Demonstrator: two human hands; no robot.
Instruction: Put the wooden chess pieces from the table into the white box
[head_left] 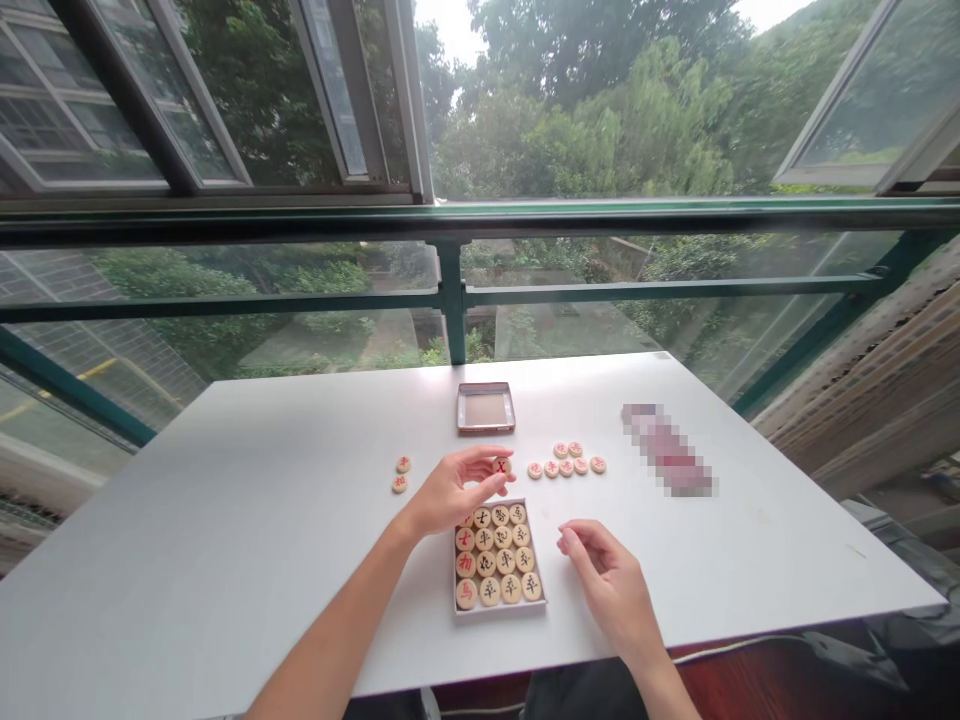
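My left hand (457, 488) reaches over the far edge of a shallow white box (501, 612). Its thumb and fingers pinch a round wooden Chinese chess piece (502, 467) with a red mark. Rows of chess pieces fill the box, with red characters down the left column and black ones (511, 587) in the others. The left hand partly hides the far left corner. To the right of the box, my right hand (604, 580) hovers with curled fingers, thumb near the index fingertip; I see nothing between them.
Several red chess pieces (566, 467) lie right of my left hand. Two more red pieces (400, 483) lie to its left. An open shallow box lid (486, 430) is farther back. A blurred pinkish object (670, 452) rests at right on the white table (300, 450), beside a railing (450, 300).
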